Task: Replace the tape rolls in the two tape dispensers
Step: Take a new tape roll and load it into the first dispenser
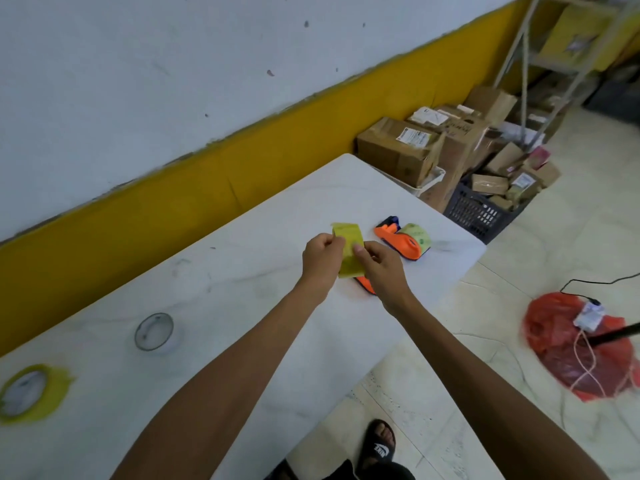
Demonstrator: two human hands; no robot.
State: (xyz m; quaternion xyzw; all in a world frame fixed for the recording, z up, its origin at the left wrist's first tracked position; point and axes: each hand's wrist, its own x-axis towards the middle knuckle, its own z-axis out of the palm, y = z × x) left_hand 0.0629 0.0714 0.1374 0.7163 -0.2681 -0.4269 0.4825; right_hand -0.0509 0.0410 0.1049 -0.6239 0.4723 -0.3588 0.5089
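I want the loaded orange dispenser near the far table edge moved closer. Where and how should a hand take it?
Grip the orange dispenser by its curved orange handle, coming from above on the near side. The handle arches up clear of the table, while the tape roll fills the far end. Its blade end is hard to make out, so avoid it.

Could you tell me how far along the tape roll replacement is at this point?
Done, by the look of it: the far dispenser already carries a tape roll. In hand: the left hand and right hand pinch a tape strip above the near dispenser, which is mostly hidden, so its roll cannot be judged. Left: an empty core and a thin yellow roll lie on the table.
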